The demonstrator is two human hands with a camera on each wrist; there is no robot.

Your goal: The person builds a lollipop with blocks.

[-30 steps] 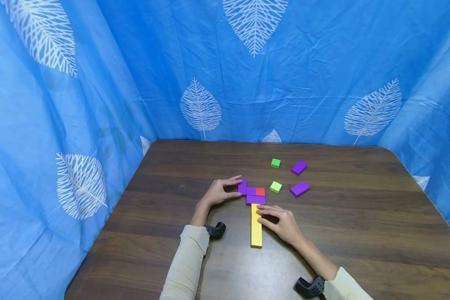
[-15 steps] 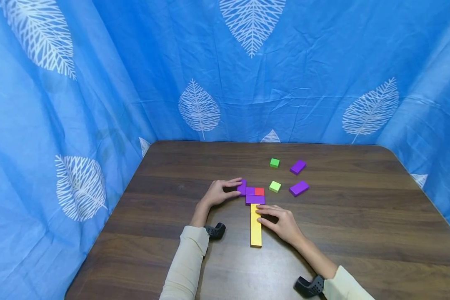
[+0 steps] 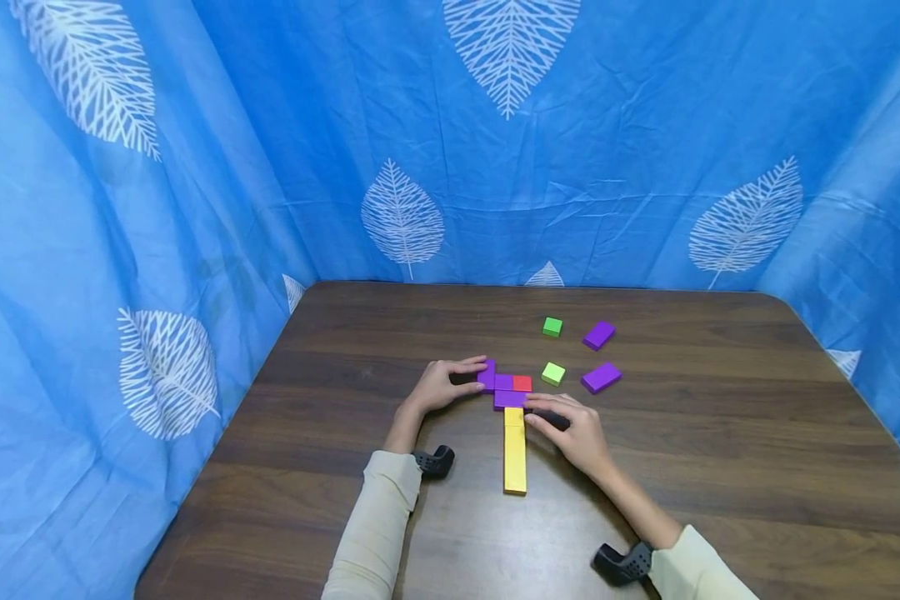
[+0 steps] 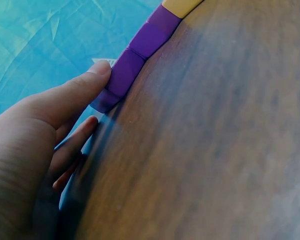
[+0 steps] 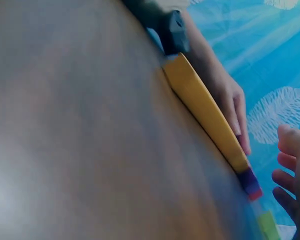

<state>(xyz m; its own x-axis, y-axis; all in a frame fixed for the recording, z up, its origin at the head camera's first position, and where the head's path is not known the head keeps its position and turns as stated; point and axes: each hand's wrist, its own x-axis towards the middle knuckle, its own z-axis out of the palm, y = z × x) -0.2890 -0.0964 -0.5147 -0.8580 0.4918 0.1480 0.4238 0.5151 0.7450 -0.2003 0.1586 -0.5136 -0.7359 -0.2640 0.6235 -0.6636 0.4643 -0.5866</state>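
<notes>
My left hand [image 3: 437, 386] pinches an upright-lying purple block [image 3: 486, 377] between thumb and fingers; the left wrist view shows the thumb on that purple block [image 4: 125, 71]. Against its right side lie a small purple block [image 3: 503, 382] and a red block [image 3: 522, 383], above a flat purple block [image 3: 507, 401]. Below these stretches a long yellow block [image 3: 515, 462], topped by a shorter yellow block [image 3: 513, 417]. My right hand [image 3: 576, 433] hovers just right of the yellow and flat purple blocks, holding nothing. In the right wrist view its fingers [image 5: 286, 177] are apart from the blocks.
Beyond the row lie a green block [image 3: 552, 327], a light green block [image 3: 552, 373] and two purple blocks, one farther back [image 3: 599, 336] and one nearer [image 3: 602, 377]. The wooden table [image 3: 307, 500] meets a blue leaf-print curtain [image 3: 570, 150] behind.
My right hand has let go of the upper yellow block and shifted slightly up and to the right. The left hand stays at its purple block.
</notes>
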